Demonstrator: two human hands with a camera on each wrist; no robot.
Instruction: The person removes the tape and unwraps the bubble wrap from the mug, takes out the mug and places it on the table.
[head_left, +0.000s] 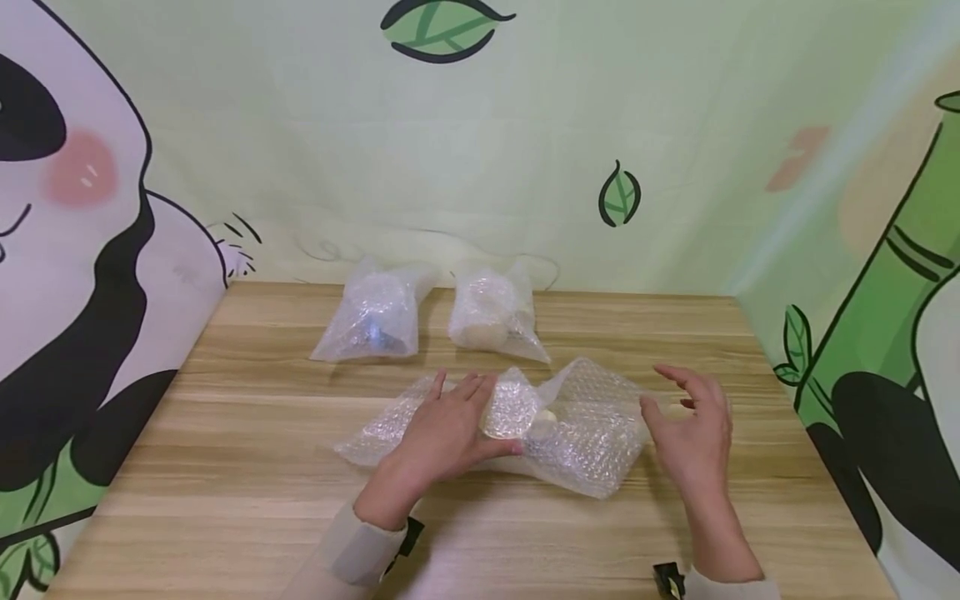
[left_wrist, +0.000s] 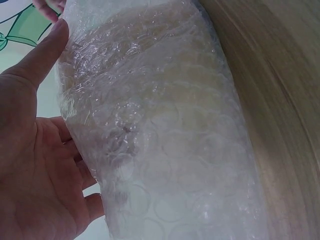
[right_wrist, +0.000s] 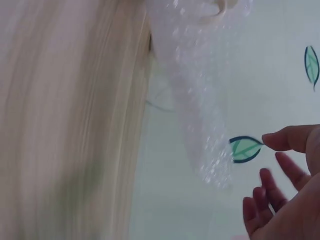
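Observation:
A sheet of clear bubble wrap point(head_left: 592, 433) lies across the middle of the wooden table, bunched around a pale thing that shows only blurrily through the layers. A small cream round part point(head_left: 546, 423) of it appears near the middle. My left hand point(head_left: 450, 425) rests on the wrap's left half, fingers spread and thumb stretched out along the near side. In the left wrist view the wrap point(left_wrist: 165, 125) stands beside my thumb and palm. My right hand point(head_left: 693, 429) hovers just past the wrap's right end, thumb and fingers apart with nothing between them.
Two bubble-wrapped bundles stand at the back of the table point(head_left: 247, 467): a left one point(head_left: 382, 312) with something blue inside, and a right one point(head_left: 491, 308) with a pale content. Behind them rises a printed cloth backdrop point(head_left: 300, 125) with panda and bamboo drawings.

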